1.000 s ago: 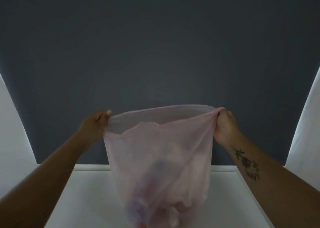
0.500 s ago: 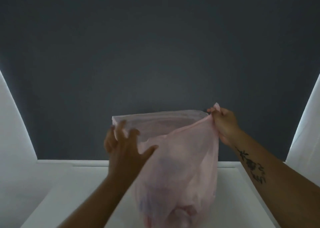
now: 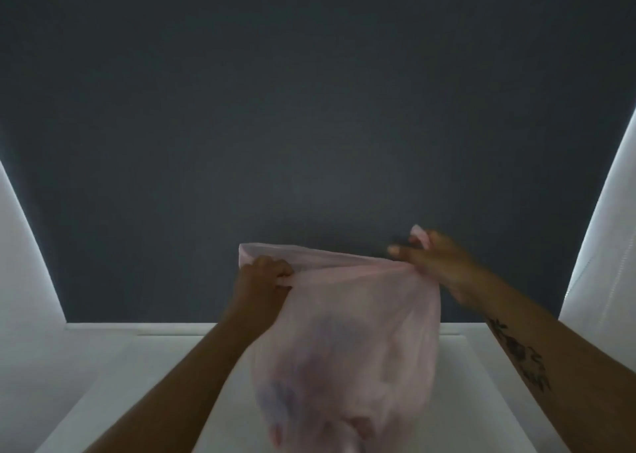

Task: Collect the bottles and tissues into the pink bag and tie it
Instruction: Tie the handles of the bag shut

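Now both our hands pinch the bag's mouth

Up over the white table (image 3: 179,383), we hold the pink bag (image 3: 347,342) against the dark wall (image 3: 309,108). Our left hand (image 3: 265,280) is clenched on the near-left rim; our right hand (image 3: 444,266) grips the gathered right corner. Blurry purple and pale shapes show through the plastic, but we cannot tell bottles from tissues. The bag's bottom is cut off at the frame edge
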Motion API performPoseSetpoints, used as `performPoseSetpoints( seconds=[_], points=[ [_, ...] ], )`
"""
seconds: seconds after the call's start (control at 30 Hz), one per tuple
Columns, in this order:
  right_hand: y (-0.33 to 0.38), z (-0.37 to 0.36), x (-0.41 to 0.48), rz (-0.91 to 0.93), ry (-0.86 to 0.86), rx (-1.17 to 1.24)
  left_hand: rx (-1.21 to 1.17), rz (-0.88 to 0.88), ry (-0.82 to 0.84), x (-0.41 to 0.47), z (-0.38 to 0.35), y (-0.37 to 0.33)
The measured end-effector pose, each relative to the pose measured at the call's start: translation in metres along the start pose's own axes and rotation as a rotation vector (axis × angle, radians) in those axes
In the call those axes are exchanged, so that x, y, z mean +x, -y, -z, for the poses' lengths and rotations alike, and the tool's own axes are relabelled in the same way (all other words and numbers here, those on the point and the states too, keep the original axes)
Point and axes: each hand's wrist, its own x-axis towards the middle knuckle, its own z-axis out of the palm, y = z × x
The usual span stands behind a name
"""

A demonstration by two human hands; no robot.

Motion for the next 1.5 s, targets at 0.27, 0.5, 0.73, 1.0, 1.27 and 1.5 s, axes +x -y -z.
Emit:
performPoseSetpoints(
  seconds=[0.27,0.5,0.73,1.0,1.27,1.5],
  points=[
    [0.023,0.025,-0.007,-0.073,0.334,-0.441,-0.486,0.174,0.304,0.004,0.078,-0.003],
    [0.031,0.019,-0.005,-0.06,0.105,-0.152,-0.506,0.238,0.345,0.002,0.096,0.012],
    [0.024,0.011,0.001,-0.129,-0.091,0.126,-0.909,0.338,0.2,-0.009,0.087,0.023],
    [0.03,-0.006,0.025,-0.118,0.114,-0.917,-0.87,0.238,0.302,-0.012,0.085,0.02],
    [0.005,0.021,0.006,-0.123,-0.002,0.297,-1.123,0.448,-0.042,-0.008,0.071,0.038],
    [0.029,-0.025,-0.035,-0.144,-0.196,0.804,-1.039,0.461,0.03,0.006,0.049,0.008]
  ],
)
